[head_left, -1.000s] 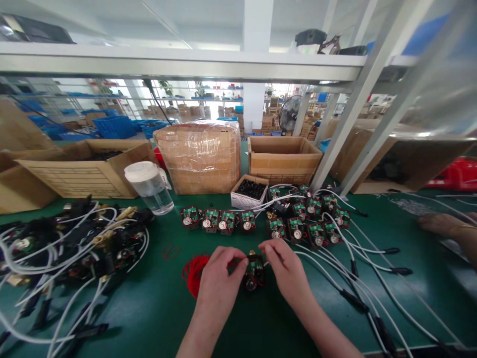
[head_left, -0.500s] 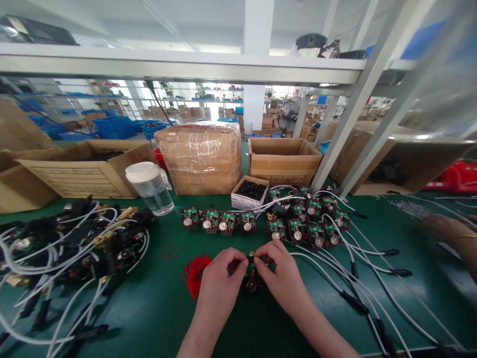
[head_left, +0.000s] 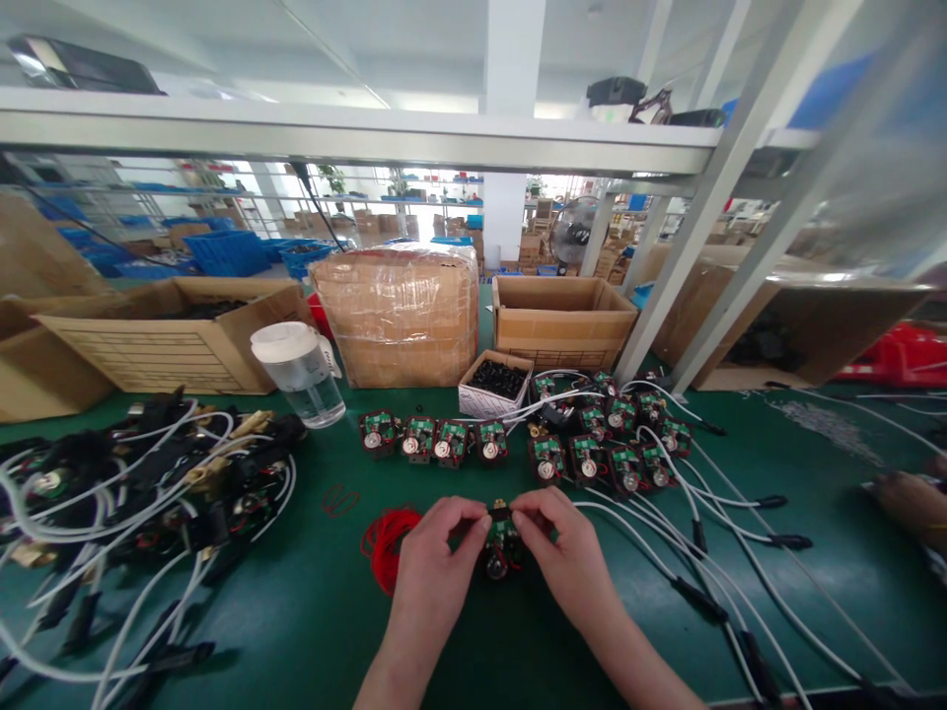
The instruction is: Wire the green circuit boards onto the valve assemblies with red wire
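In front of me a small circuit-board unit [head_left: 498, 562] lies on the green bench, showing a green board and a round silvery part. A black strip [head_left: 501, 514] crosses its far end, with a brass fitting behind it. My left hand [head_left: 444, 547] pinches the strip's left end between thumb and index finger. At the right end, thumb and index finger of my right hand [head_left: 556, 540] are closed on it the same way. Beside my left hand sits a bundle of red wire [head_left: 389, 548]. Similar units [head_left: 451, 443] stand in a row beyond my hands.
Units with white cables [head_left: 625, 467] spread to the right, and a tangled heap of them [head_left: 184, 473] covers the left. Farther back are a lidded cup [head_left: 300, 380], a small box of black parts [head_left: 494, 383] and cartons [head_left: 403, 320]. Another person's hand [head_left: 913, 505] is at far right.
My fingers have drawn slightly apart, so the black strip and green board show more. The other person's hand at the far right has moved toward the near right edge.
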Motion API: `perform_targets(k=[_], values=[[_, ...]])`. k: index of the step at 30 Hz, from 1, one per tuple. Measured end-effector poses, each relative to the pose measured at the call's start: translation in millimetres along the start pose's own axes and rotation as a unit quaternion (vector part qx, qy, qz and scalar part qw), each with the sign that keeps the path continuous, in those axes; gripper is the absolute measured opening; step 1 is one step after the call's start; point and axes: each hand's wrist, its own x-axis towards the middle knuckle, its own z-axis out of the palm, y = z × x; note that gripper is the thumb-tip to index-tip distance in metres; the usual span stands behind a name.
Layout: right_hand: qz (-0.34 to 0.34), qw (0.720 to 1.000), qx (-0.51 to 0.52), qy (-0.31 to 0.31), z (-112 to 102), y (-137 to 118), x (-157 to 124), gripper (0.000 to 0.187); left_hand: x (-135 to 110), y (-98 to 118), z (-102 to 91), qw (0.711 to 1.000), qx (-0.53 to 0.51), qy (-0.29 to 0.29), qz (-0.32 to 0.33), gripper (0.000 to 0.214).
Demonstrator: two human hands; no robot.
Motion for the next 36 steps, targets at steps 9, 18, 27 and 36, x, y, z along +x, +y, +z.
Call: perform_targets(k=[9,18,27,36], values=[[-0.008,1.000,0.000,-0.011,-4.9,-0.8,-4.0,0.020,-3.5,-0.6,0.9,1.000,-0.026,0.009,-0.011,0.016],[-0.008,0.999,0.009,-0.040,-6.7,4.0,-14.3,0.040,-3.9,-8.9,3.3,0.999,-0.042,0.002,-0.027,0.018],[0.003,0.997,0.016,-0.074,-5.6,11.0,-26.3,0.061,-15.3,-18.0,-5.0,0.997,-0.047,-0.053,-0.026,0.031],[-0.014,0.998,0.010,-0.054,-1.8,7.9,-28.5,0.064,-28.2,-19.6,-2.6,0.992,-0.096,-0.062,-0.050,0.048]])
